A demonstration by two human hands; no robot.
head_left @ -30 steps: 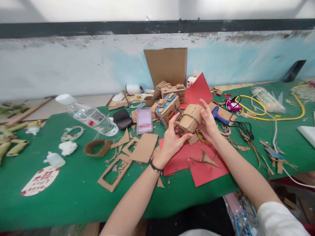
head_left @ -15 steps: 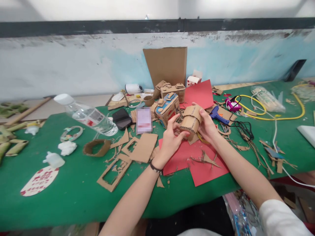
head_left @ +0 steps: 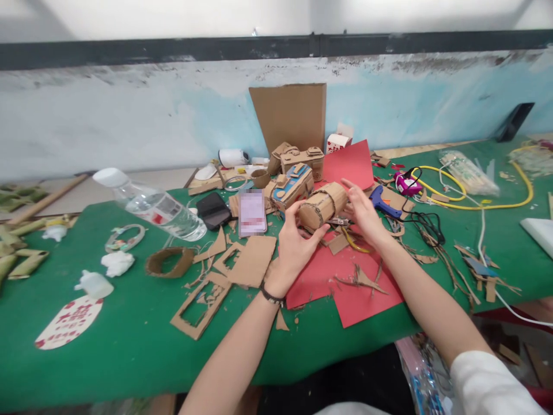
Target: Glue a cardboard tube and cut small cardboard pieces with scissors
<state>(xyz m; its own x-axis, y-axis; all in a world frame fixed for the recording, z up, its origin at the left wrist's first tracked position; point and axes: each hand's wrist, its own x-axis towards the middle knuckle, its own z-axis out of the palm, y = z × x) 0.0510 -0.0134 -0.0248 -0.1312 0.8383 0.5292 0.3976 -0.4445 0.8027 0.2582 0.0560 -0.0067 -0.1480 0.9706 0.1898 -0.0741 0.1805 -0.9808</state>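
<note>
A cardboard cylinder (head_left: 324, 204) with a raised band round its middle is tilted above the red paper (head_left: 313, 279). My left hand (head_left: 298, 239) grips its near left end, thumb below and fingers at the side. Close to the far right end, my right hand (head_left: 365, 213) is open with its fingers stretched out; I cannot tell if they touch the cardboard. Just behind stands a cardboard camera model (head_left: 294, 184) with blue patches. A blue glue gun (head_left: 382, 202) lies to the right of my right hand. Below the cylinder are scissors with a yellow handle (head_left: 356, 242), partly hidden.
Left of my hands lie a phone with a lit screen (head_left: 252, 213), a black case (head_left: 213, 210), a leaning water bottle (head_left: 155, 207), a cardboard ring (head_left: 169, 262) and cut cardboard frames (head_left: 201, 305). Yellow cable (head_left: 484, 207) and twigs (head_left: 449, 265) lie to the right.
The cylinder has turned and shifted slightly left, so its flat round end shows more. My right hand has loosened from it, fingers now extended. My left hand still grips it.
</note>
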